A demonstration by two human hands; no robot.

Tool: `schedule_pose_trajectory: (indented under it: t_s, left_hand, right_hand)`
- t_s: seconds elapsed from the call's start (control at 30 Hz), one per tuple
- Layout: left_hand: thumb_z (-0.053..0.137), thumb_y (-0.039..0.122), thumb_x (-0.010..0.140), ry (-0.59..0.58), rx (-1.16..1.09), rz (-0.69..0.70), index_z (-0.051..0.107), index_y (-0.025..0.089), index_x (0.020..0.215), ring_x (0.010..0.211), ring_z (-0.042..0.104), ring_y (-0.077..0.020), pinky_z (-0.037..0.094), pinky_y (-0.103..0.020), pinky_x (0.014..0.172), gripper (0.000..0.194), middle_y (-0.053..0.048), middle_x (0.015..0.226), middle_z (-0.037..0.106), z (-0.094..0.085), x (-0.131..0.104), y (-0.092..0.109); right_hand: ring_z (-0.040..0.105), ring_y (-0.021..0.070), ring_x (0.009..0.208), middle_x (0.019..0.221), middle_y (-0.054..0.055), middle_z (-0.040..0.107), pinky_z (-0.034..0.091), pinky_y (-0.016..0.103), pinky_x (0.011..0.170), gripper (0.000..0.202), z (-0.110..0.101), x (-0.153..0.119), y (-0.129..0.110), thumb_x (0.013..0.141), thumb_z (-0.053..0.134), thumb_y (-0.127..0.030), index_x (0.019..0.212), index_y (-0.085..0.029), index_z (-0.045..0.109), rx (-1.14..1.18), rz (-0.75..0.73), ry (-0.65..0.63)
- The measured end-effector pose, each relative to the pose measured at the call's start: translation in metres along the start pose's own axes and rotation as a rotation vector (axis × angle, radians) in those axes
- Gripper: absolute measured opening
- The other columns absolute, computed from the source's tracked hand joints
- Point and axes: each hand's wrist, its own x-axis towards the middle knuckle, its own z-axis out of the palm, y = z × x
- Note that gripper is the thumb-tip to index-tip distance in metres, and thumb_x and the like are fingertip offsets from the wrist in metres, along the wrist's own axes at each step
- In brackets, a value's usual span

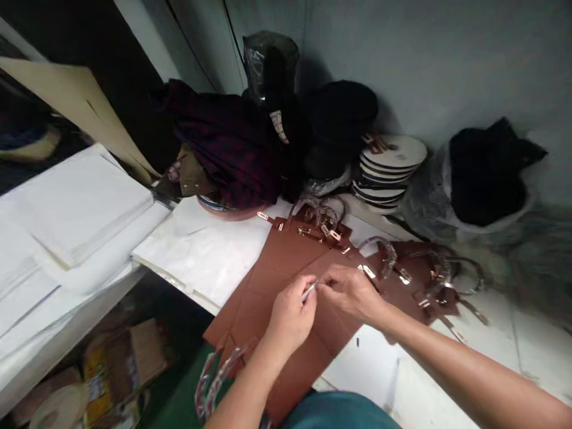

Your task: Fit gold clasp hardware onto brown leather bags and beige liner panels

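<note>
Over the brown bag panels (pixel 286 262), my left hand (pixel 290 316) is closed around a thin whitish stick (pixel 309 291), too small to name more exactly. My right hand (pixel 353 292) pinches at the stick's far tip; what lies between its fingertips is hidden. Both hands meet just above the brown material. Plastic-wrapped handles (pixel 218 381) hang at the near left end of the panels, and more wrapped handles (pixel 319 208) with gold-coloured metal fittings lie at the far end. Farther right is another brown piece (pixel 397 268) with handles and fittings.
White sheets (pixel 89 202) cover the table on the left. Along the wall stand a dark plaid cloth (pixel 232 149), black rolls (pixel 342 125), stacked white-sided reels (pixel 391 167) and a plastic bag of black material (pixel 487 179). Boxes (pixel 147 351) lie below the table edge.
</note>
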Motion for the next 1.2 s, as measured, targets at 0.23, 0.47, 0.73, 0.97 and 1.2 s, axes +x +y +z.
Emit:
schedule_pose_trajectory:
  t_s: [0.23, 0.47, 0.73, 0.97, 1.2]
  left_hand:
    - [0.062, 0.034, 0.093, 0.005, -0.252, -0.162, 0.07, 0.019, 0.092, 0.066, 0.06, -0.0128, 0.045, -0.022, 0.061, 0.017, 0.0, 0.076, 0.069, -0.003, 0.024, -0.016]
    - [0.072, 0.049, 0.074, 0.058, -0.793, -0.529, 0.058, 0.019, 0.088, 0.042, 0.039, -0.0077, 0.024, -0.02, 0.037, 0.036, 0.004, 0.061, 0.056, 0.009, 0.053, -0.057]
    - [0.073, 0.05, 0.077, 0.084, -0.799, -0.51, 0.061, 0.017, 0.089, 0.043, 0.045, -0.0055, 0.029, -0.019, 0.038, 0.037, -0.001, 0.076, 0.068, 0.005, 0.052, -0.099]
    - [0.067, 0.05, 0.087, 0.017, -0.773, -0.484, 0.061, 0.018, 0.088, 0.039, 0.042, -0.0078, 0.031, -0.019, 0.04, 0.033, 0.004, 0.052, 0.056, 0.006, 0.05, -0.103]
    - [0.065, 0.047, 0.087, 0.019, -0.772, -0.478, 0.06, 0.018, 0.089, 0.04, 0.045, -0.0067, 0.032, -0.019, 0.04, 0.03, 0.004, 0.062, 0.061, 0.005, 0.05, -0.102]
  right_hand:
    - [0.063, 0.014, 0.071, 0.078, -0.003, 0.068, 0.041, 0.026, 0.067, 0.011, 0.005, 0.021, 0.017, 0.089, 0.066, -0.013, 0.081, -0.021, 0.068, -0.113, -0.001, -0.053]
    - [0.061, 0.0151, 0.072, 0.079, -0.001, 0.067, 0.042, 0.027, 0.067, 0.013, 0.001, 0.061, 0.023, 0.093, 0.063, -0.017, 0.081, -0.021, 0.067, -0.018, -0.033, -0.206]
    - [0.062, 0.0178, 0.081, 0.088, 0.002, 0.068, 0.043, 0.028, 0.076, 0.013, -0.018, 0.141, 0.076, 0.1, 0.06, -0.025, 0.092, -0.02, 0.069, -0.143, -0.042, -0.272]
    - [0.064, 0.0203, 0.089, 0.102, 0.005, 0.07, 0.04, 0.029, 0.078, 0.013, -0.006, 0.182, 0.105, 0.103, 0.056, -0.023, 0.099, -0.021, 0.069, -0.515, -0.142, -0.43]
    - [0.064, 0.0213, 0.091, 0.102, 0.004, 0.069, 0.038, 0.03, 0.074, 0.013, -0.002, 0.189, 0.106, 0.104, 0.056, -0.023, 0.1, -0.022, 0.068, -0.642, -0.217, -0.437]
